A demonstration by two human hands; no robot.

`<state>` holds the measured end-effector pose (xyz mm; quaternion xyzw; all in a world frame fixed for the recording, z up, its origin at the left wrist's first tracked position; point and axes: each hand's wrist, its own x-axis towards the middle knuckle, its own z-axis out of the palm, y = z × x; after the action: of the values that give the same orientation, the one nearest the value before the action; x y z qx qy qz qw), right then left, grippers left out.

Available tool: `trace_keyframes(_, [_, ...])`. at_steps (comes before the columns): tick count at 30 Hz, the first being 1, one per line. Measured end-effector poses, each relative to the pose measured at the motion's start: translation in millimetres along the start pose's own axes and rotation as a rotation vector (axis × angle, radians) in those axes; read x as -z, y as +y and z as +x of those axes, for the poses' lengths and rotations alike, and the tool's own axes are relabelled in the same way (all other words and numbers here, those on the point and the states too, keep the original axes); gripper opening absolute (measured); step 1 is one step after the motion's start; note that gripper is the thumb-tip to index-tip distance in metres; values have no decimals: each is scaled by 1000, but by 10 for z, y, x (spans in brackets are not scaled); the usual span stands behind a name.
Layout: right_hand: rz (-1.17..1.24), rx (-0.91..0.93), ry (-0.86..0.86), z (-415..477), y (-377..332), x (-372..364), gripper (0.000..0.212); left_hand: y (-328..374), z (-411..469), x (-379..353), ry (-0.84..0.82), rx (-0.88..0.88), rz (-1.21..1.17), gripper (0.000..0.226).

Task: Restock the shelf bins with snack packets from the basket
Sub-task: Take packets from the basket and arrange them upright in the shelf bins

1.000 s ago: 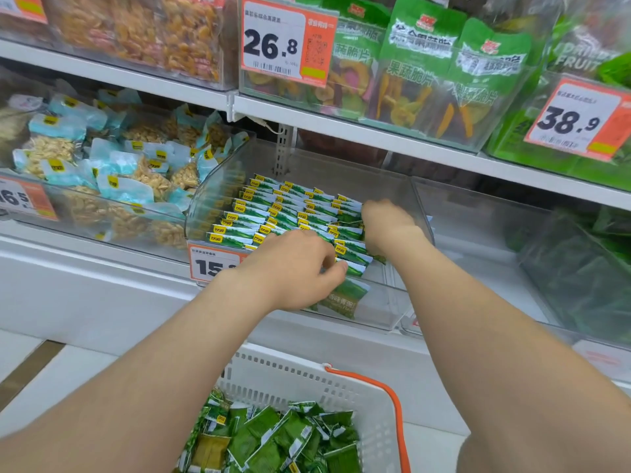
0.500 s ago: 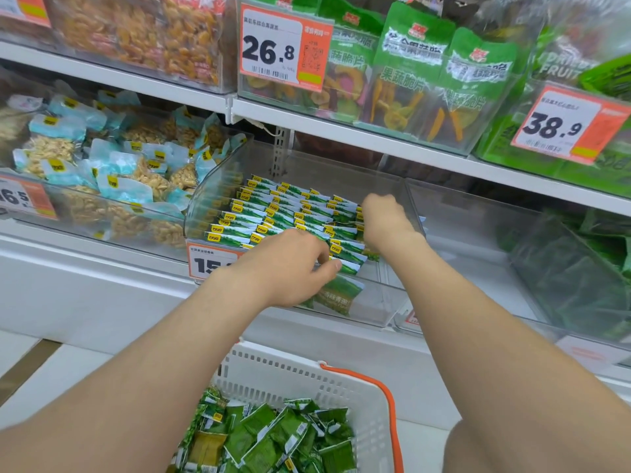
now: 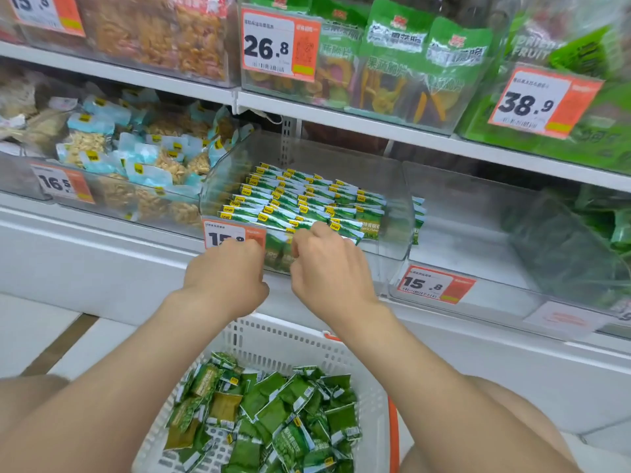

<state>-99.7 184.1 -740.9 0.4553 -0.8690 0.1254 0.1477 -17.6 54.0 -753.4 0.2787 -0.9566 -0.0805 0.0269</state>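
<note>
Since only the head view is on hand, all notes come from it.

Surface: white shop shelving in two tiers. The upper shelf (image 3: pixel 341 117) runs across the far top, and the lower tier sits on a white base. The floor (image 3: pixel 34 329) is pale, with a brown strip at near left.

Middle of lower tier: a clear bin (image 3: pixel 392 213) with small green packets (image 3: pixel 293 199) laid in neat overlapping rows.

Left hand (image 3: pixel 227 278): at the bin's near front wall with fingers curled, covering part of an orange price tag (image 3: pixel 235 233). Cannot tell whether it holds anything.

Right hand (image 3: pixel 329 271): just beside the left, with fingers curled down onto the nearest row of packets. Grip or mere touch not resolvable.

Both forearms cross above a white basket (image 3: pixel 290 336) at near centre. It holds a heap of loose packets (image 3: pixel 273 414), also green, and has an orange handle (image 3: pixel 393 435) on its right side.

Around, lower tier:
- Left: pale blue nut packs (image 3: pixel 136 155) heaped behind a 16.5 tag (image 3: pixel 61 182).
- Right: a second clear bin (image 3: pixel 478 233) with dark green bags (image 3: pixel 563 240) at its far right and a 15.8 tag (image 3: pixel 433 285) in front.

Around, upper tier: green fruit-chip bags (image 3: pixel 392 56), with a 26.8 tag (image 3: pixel 276 42) and a 38.9 tag (image 3: pixel 543 97). Edges of the view are blurred.
</note>
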Motion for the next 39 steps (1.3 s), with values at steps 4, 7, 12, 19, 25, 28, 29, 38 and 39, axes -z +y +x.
trace_keyframes(4, [27, 109, -284, -182, -216, -213, 17, -106, -42, -371, -265, 15, 166, 19])
trace_keyframes(7, [-31, 228, -545, -325, -363, -451, 7, -291, 1, -762, -499, -27, 264, 30])
trace_keyframes(12, [-85, 353, -767, -377, -548, -764, 23, -723, -44, -1591, -677, 48, 291, 36])
trace_keyframes(19, [-100, 384, -845, -152, -549, -940, 14, -1082, -117, -2512, -650, 129, 124, 29])
trace_keyframes(25, [-89, 359, -927, -24, -499, -1089, 17, -1017, 69, -2878, -557, -3, 149, 63])
trace_keyframes(28, [-80, 359, -960, -3, -451, -1139, 15, -975, 143, -2990, -577, -22, 230, 73])
trace_keyframes(29, [-71, 354, -971, 0, -432, -1152, 16, -964, 146, -3012, -598, -10, 253, 75])
trace_keyframes(38, [-76, 348, -993, 31, -300, -1155, 11, -1168, 311, -3405, -588, -19, 234, 67])
trace_keyframes(39, [-71, 347, -989, 34, -294, -1162, 13, -1180, 310, -3411, -578, -33, 238, 64])
